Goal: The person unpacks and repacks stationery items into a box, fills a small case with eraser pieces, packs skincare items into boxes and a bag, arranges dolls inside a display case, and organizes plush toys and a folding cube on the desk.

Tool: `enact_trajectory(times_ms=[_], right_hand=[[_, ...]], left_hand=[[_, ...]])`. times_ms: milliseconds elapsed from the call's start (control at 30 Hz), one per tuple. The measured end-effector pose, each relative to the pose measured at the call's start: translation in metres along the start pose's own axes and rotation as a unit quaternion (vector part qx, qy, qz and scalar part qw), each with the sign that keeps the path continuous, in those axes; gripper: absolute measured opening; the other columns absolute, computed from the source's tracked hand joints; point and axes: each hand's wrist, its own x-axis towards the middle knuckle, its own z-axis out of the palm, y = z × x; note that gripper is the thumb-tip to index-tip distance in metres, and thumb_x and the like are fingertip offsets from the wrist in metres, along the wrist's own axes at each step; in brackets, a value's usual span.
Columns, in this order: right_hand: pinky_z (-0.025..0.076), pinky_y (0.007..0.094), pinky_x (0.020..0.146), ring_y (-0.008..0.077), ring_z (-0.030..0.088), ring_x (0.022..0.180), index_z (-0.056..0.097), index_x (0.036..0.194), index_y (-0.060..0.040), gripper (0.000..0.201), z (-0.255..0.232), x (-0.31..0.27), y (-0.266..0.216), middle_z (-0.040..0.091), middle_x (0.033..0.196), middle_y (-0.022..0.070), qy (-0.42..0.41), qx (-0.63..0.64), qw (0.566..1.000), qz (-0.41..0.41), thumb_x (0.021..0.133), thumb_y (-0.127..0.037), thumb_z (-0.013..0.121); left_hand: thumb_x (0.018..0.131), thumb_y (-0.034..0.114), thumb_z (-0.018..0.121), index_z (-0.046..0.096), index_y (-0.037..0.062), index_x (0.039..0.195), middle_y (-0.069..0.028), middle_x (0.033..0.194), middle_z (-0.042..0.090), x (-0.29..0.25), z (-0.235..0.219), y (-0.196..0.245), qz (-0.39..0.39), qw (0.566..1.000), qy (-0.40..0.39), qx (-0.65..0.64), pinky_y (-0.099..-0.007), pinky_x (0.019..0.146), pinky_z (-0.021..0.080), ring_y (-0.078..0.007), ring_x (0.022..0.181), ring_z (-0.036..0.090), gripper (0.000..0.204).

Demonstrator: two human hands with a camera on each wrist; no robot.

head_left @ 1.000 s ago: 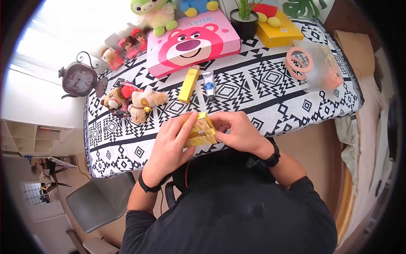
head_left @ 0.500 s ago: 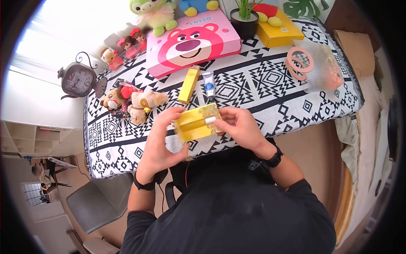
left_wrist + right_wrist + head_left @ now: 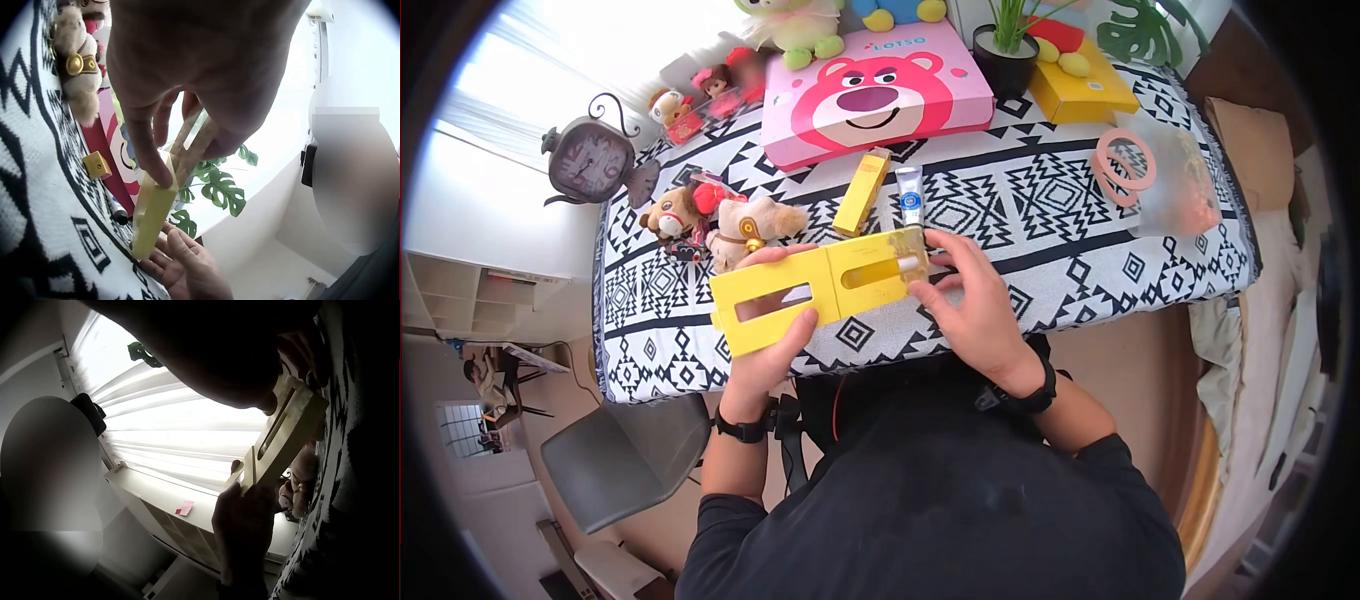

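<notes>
A yellow gift box (image 3: pixel 870 300) with a folded-out flap (image 3: pixel 775 338) is held level over the near part of the table. The flap has a rectangular cut-out; through the body's window a white-ended item (image 3: pixel 908 264) shows. My left hand (image 3: pixel 765 365) grips the flap, thumb on its near edge and fingers behind. At the opposite, gold-patterned end, my right hand (image 3: pixel 980 315) pinches the box between thumb and fingers. In the right wrist view the box (image 3: pixel 290 434) slants between both hands. Just beyond it lie a slim yellow carton (image 3: pixel 862 192) and a small tube (image 3: pixel 910 195).
Plush ponies (image 3: pixel 750 225) lie to the left, near a dark clock (image 3: pixel 590 162). A pink bear box (image 3: pixel 880 100) stands at the back, with a potted plant (image 3: pixel 1005 70) and another yellow box (image 3: pixel 1090 95). A translucent bag (image 3: pixel 1180 180) with pink ring handles rests at right.
The yellow box has turned and its flap now extends out to the left. My left hand has moved from the box's side to the flap; my right hand stays at the right end.
</notes>
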Motion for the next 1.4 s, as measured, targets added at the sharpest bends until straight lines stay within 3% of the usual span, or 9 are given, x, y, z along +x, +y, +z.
enact_trajectory(times_ms=[200,300,400,667,867,933,1000,1133,1400], right_hand=[[0.058,0.0464,0.117,0.0296,0.064,0.144,0.024,0.181,0.0040,0.090,0.037,0.002,0.004,0.057,0.164,0.0195,-0.054,0.331,0.940,0.065,0.123,-0.058,0.054],[0.061,0.0505,0.116,0.0338,0.070,0.139,0.033,0.180,-0.0077,0.101,0.030,0.018,-0.009,0.064,0.160,0.0226,-0.034,0.546,0.819,0.172,0.116,-0.085,0.026],[0.064,0.0530,0.110,0.0341,0.070,0.138,0.042,0.172,-0.0076,0.087,0.014,0.025,0.008,0.064,0.154,0.0198,-0.087,0.655,0.707,0.250,0.120,-0.077,0.031],[0.062,0.0520,0.116,0.0381,0.066,0.145,0.039,0.175,-0.0025,0.080,0.022,0.026,0.003,0.057,0.169,0.0224,-0.077,0.703,0.657,0.262,0.125,-0.065,0.033],[0.063,0.0482,0.111,0.0318,0.076,0.128,0.045,0.169,-0.0078,0.054,0.034,0.025,0.010,0.070,0.149,0.0172,-0.043,0.595,0.771,0.221,0.125,-0.037,0.056],[0.066,0.0434,0.100,0.0278,0.079,0.121,0.026,0.180,-0.0059,0.078,0.034,0.023,-0.004,0.072,0.145,0.0198,0.010,0.585,0.775,0.238,0.118,-0.020,0.071],[0.068,0.0397,0.094,0.0269,0.081,0.117,0.024,0.181,-0.0035,0.080,0.033,0.022,0.000,0.075,0.140,0.0182,-0.002,0.478,0.855,0.204,0.118,-0.015,0.071],[0.067,0.0321,0.081,0.0242,0.083,0.107,0.022,0.181,0.0035,0.096,0.025,0.025,0.006,0.077,0.137,0.0199,-0.061,0.380,0.903,0.192,0.109,-0.015,0.084],[0.067,0.0324,0.082,0.0243,0.085,0.098,0.042,0.170,0.0129,0.114,0.010,0.031,-0.015,0.078,0.136,0.0255,-0.054,0.022,0.991,0.124,0.090,-0.043,0.102]], left_hand=[[0.092,-0.011,0.078,0.062,0.0052,0.150,-0.0296,0.153,0.064,0.014,0.059,0.043,0.203,0.940,-0.035,0.271,-0.0429,0.102,0.065,-0.0408,0.135,0.069,0.062],[0.086,0.001,0.083,0.073,0.0054,0.135,-0.0285,0.150,0.068,0.017,0.094,0.042,0.301,0.839,-0.128,0.435,-0.0506,0.104,0.065,-0.0496,0.129,0.070,0.051],[0.082,0.010,0.084,0.075,0.0102,0.132,-0.0258,0.152,0.067,0.016,0.107,0.030,0.332,0.789,-0.162,0.492,-0.0529,0.098,0.069,-0.0532,0.131,0.069,0.050],[0.085,0.018,0.084,0.076,0.0261,0.133,-0.0154,0.155,0.069,0.017,0.098,0.016,0.378,0.743,-0.138,0.534,-0.0446,0.094,0.069,-0.0457,0.134,0.070,0.049],[0.091,0.005,0.081,0.078,0.0054,0.136,-0.0268,0.155,0.067,0.020,0.085,-0.005,0.312,0.888,0.011,0.339,-0.0517,0.104,0.063,-0.0445,0.129,0.072,0.045],[0.104,-0.006,0.064,0.059,-0.0065,0.159,-0.0310,0.163,0.060,0.013,0.081,-0.009,0.262,0.917,0.060,0.294,-0.0506,0.115,0.060,-0.0476,0.141,0.069,0.055],[0.111,-0.003,0.060,0.046,-0.0047,0.172,-0.0289,0.172,0.052,-0.003,0.069,-0.014,0.077,0.987,0.078,0.113,-0.0503,0.123,0.054,-0.0416,0.154,0.060,0.063],[0.114,0.001,0.057,0.040,-0.0041,0.176,-0.0263,0.178,0.045,-0.003,0.065,-0.001,-0.003,0.995,0.091,-0.037,-0.0512,0.129,0.048,-0.0356,0.164,0.049,0.064],[0.113,0.001,0.059,0.051,-0.0066,0.169,-0.0331,0.168,0.056,-0.015,0.055,-0.002,0.072,0.981,0.048,0.175,-0.0535,0.130,0.046,-0.0479,0.157,0.058,0.057]])
